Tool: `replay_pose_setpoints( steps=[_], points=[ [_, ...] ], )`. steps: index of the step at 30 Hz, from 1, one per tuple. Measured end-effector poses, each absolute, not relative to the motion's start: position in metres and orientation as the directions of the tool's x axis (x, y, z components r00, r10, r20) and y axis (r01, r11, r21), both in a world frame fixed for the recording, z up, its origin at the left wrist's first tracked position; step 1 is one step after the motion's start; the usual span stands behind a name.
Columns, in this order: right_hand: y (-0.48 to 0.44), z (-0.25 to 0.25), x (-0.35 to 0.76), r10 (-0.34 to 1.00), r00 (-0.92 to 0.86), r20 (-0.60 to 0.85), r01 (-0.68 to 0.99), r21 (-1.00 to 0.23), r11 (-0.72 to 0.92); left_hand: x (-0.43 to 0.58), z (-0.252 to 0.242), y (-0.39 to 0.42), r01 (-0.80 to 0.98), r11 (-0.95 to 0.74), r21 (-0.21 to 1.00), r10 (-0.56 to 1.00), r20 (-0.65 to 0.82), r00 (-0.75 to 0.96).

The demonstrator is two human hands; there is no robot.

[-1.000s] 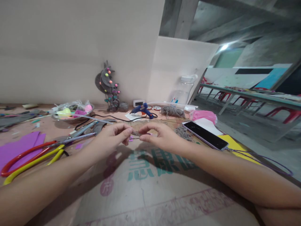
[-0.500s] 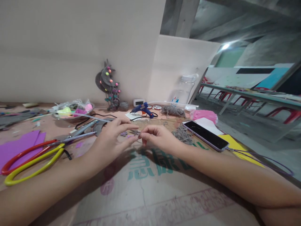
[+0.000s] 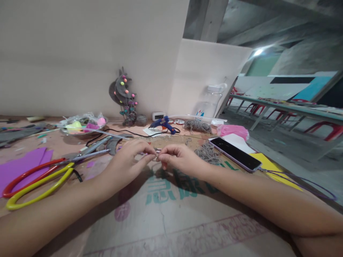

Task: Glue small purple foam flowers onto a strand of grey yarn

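Note:
My left hand and my right hand meet fingertip to fingertip just above the cardboard sheet. Both pinch a small thin grey piece between thumb and forefinger; it is too small to name. The other fingers of each hand are curled in. A loose bunch of grey cord lies right of my right hand. Large scissors with red and yellow handles lie left of my left forearm.
A phone rests on white and yellow sheets at the right. A blue glue gun, more grey cord, a pink bag, a clear jar and a grey ornament with coloured balls stand near the wall. Purple foam lies far left.
My left hand let go and spread its fingers half a second ago, then closed again on the small piece. My right hand shifted slightly left and curled tighter.

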State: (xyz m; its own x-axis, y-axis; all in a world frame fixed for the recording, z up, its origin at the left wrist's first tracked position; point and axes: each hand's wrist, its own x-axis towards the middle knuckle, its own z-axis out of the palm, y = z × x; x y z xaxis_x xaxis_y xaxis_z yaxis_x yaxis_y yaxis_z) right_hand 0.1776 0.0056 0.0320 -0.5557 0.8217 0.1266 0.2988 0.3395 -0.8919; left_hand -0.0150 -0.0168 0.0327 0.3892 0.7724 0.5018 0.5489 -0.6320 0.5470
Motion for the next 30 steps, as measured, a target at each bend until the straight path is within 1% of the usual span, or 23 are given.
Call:
replay_pose_setpoints(
  steps=[2, 3, 5, 6, 7, 9, 10, 11, 12, 13, 16, 19, 20, 24, 25, 30],
  points=[
    [0.009, 0.037, 0.18, 0.827, -0.535, 0.174, 0.286, -0.884, 0.371, -0.017, 0.036, -0.012, 0.514, -0.504, 0.694, 0.861, 0.45, 0.236],
    [0.011, 0.04, 0.182, 0.829, -0.523, 0.198, 0.275, -0.881, 0.385, -0.02, 0.037, -0.008, 0.457, -0.445, 0.771, 0.891, 0.431, 0.141],
    [0.017, 0.045, 0.186, 0.839, -0.484, 0.248, 0.26, -0.874, 0.409, -0.028, 0.039, 0.003, 0.251, -0.369, 0.895, 0.918, 0.393, -0.049],
    [0.021, 0.047, 0.189, 0.848, -0.452, 0.277, 0.26, -0.868, 0.422, -0.033, 0.041, 0.009, 0.118, -0.347, 0.93, 0.919, 0.363, -0.157],
    [0.024, 0.048, 0.191, 0.857, -0.413, 0.308, 0.263, -0.861, 0.436, -0.038, 0.043, 0.015, 0.015, -0.307, 0.952, 0.94, 0.305, -0.155],
    [0.032, 0.049, 0.196, 0.868, -0.33, 0.37, 0.261, -0.848, 0.461, -0.047, 0.051, 0.022, -0.151, -0.272, 0.95, 0.946, 0.236, -0.221],
    [0.035, 0.048, 0.198, 0.871, -0.298, 0.391, 0.25, -0.848, 0.467, -0.05, 0.056, 0.024, -0.219, -0.247, 0.944, 0.957, 0.203, -0.206],
    [0.038, 0.047, 0.199, 0.873, -0.276, 0.401, 0.232, -0.854, 0.465, -0.052, 0.061, 0.024, -0.258, -0.227, 0.939, 0.962, 0.175, -0.208],
    [0.04, 0.046, 0.2, 0.876, -0.262, 0.404, 0.21, -0.862, 0.461, -0.053, 0.066, 0.023, -0.28, -0.232, 0.932, 0.954, 0.162, -0.254],
    [0.042, 0.045, 0.201, 0.879, -0.255, 0.404, 0.19, -0.87, 0.455, -0.053, 0.07, 0.022, -0.298, -0.201, 0.933, 0.961, 0.129, -0.245],
    [0.042, 0.044, 0.201, 0.871, -0.266, 0.413, 0.145, -0.876, 0.46, -0.053, 0.076, 0.019, -0.26, -0.215, 0.942, 0.957, 0.15, -0.248],
    [0.037, 0.047, 0.199, 0.847, -0.319, 0.425, 0.134, -0.865, 0.484, -0.052, 0.072, 0.019, -0.15, -0.234, 0.961, 0.961, 0.205, -0.186],
    [0.035, 0.049, 0.199, 0.84, -0.338, 0.424, 0.136, -0.861, 0.49, -0.052, 0.07, 0.019, -0.084, -0.225, 0.971, 0.965, 0.21, -0.156],
    [0.028, 0.056, 0.198, 0.822, -0.394, 0.41, 0.114, -0.866, 0.487, -0.052, 0.063, 0.021, 0.083, -0.155, 0.984, 0.986, 0.159, -0.049],
    [0.026, 0.057, 0.198, 0.821, -0.401, 0.407, 0.105, -0.87, 0.482, -0.052, 0.061, 0.022, 0.12, -0.152, 0.981, 0.987, 0.158, -0.04],
    [0.019, 0.058, 0.195, 0.823, -0.443, 0.355, 0.055, -0.906, 0.42, -0.05, 0.052, 0.023, 0.31, -0.243, 0.919, 0.97, 0.24, 0.048]
  ],
)
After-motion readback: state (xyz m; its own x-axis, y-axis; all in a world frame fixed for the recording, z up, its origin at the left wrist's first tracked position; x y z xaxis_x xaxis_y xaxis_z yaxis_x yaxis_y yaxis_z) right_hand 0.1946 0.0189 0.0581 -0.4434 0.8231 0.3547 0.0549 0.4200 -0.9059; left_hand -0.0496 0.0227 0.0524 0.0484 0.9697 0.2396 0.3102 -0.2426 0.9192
